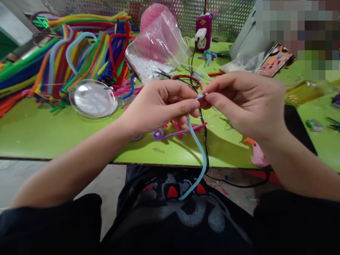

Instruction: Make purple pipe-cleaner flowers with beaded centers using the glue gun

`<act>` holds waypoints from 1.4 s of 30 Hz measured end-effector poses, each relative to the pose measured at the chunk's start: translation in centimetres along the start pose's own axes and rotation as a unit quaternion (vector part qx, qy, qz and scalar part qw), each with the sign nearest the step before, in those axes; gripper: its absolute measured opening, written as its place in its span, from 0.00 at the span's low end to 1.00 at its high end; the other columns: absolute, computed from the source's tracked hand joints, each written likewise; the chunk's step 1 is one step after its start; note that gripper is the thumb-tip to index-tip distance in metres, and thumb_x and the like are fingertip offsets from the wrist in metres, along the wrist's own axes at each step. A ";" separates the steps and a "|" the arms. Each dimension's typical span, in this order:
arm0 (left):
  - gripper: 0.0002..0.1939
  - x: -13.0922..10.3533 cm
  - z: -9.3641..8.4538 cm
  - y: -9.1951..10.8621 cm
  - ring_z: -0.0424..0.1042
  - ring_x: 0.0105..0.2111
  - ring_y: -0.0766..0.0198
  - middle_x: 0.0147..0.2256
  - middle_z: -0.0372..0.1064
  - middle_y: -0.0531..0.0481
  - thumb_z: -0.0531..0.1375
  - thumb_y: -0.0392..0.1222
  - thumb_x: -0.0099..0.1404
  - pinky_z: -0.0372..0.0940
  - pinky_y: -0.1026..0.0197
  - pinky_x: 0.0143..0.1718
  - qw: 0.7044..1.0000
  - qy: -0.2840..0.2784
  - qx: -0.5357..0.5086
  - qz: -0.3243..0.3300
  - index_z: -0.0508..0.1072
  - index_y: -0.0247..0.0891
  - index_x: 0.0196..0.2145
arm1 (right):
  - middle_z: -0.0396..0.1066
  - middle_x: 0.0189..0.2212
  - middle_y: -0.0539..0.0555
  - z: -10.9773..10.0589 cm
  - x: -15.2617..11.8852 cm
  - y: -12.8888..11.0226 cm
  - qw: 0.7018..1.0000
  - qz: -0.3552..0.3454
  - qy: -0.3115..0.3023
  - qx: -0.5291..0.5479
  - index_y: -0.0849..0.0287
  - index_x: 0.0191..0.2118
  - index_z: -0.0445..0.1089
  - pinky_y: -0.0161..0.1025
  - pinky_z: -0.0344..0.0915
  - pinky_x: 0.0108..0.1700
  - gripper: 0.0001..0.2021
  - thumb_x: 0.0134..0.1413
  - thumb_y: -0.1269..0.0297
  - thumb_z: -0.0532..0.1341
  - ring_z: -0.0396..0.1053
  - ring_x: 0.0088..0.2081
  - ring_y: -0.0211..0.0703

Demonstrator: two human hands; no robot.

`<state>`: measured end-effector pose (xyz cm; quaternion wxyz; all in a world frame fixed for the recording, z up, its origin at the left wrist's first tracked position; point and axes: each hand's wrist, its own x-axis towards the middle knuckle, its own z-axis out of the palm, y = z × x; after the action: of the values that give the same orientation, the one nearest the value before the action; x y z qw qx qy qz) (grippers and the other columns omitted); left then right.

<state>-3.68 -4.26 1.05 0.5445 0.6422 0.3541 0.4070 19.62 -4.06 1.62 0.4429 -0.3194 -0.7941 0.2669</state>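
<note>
Shirt (159, 226), hands (164, 101) (249, 106), pipe-cleaner (203, 156), bag (182, 47) of white bits (151, 68)

The green desk (53, 136) carried a heap of colored pipe cleaners (79, 60) at left; a round clear dish (92, 99) sat in front of them, and a plastic bag (151, 67), scissors (163, 73) and purple socket (208, 26) were farther right.

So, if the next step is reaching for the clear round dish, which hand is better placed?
Probably the left hand: the clear round dish lies beyond the left forearm, while the right hand is farther off. However, the left is holding the light-blue stem.
</note>
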 end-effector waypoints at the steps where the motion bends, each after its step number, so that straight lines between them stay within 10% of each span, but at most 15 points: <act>1: 0.01 0.0 0.0 0.0 0.81 0.24 0.70 0.33 0.85 0.53 0.72 0.38 0.69 0.77 0.71 0.28 1.000 -0.001 -0.005 0.005 0.85 0.39 0.39 | 0.82 0.40 0.50 0.0 0.0 0.0 1.000 -0.003 -0.002 -0.007 0.53 0.45 0.81 0.37 0.79 0.43 0.03 0.72 0.64 0.67 0.80 0.39 0.38; 22: 0.05 0.0 0.0 0.5 0.80 0.25 0.69 0.31 0.82 0.51 0.71 0.38 0.70 0.75 0.69 0.26 0.998 -0.006 0.059 -0.019 0.82 0.36 0.35 | 0.82 0.39 0.50 0.0 -0.4 -0.2 0.993 -0.031 -0.026 -0.110 0.54 0.46 0.79 0.38 0.78 0.42 0.06 0.74 0.60 0.65 0.81 0.37 0.38; 31: 0.05 0.0 -0.1 -0.3 0.76 0.27 0.69 0.28 0.77 0.53 0.70 0.34 0.64 0.72 0.67 0.30 0.989 -0.016 0.145 0.032 0.76 0.37 0.32 | 0.81 0.36 0.54 -0.5 -0.3 -0.7 0.901 -0.234 -0.085 -0.355 0.60 0.43 0.76 0.41 0.72 0.39 0.08 0.75 0.68 0.60 0.78 0.38 0.42; 42: 0.11 -0.6 0.0 -0.7 0.76 0.30 0.64 0.30 0.79 0.52 0.71 0.44 0.67 0.71 0.60 0.38 0.941 -0.002 0.298 0.159 0.75 0.42 0.31 | 0.80 0.29 0.49 -0.4 0.2 -1.4 0.978 0.130 -0.154 -0.048 0.53 0.38 0.81 0.39 0.69 0.30 0.07 0.67 0.58 0.69 0.76 0.28 0.40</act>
<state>-3.96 -4.69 0.27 0.2571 0.8238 0.3512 0.3631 19.50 -4.72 2.89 0.2608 -0.3964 -0.8162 0.3295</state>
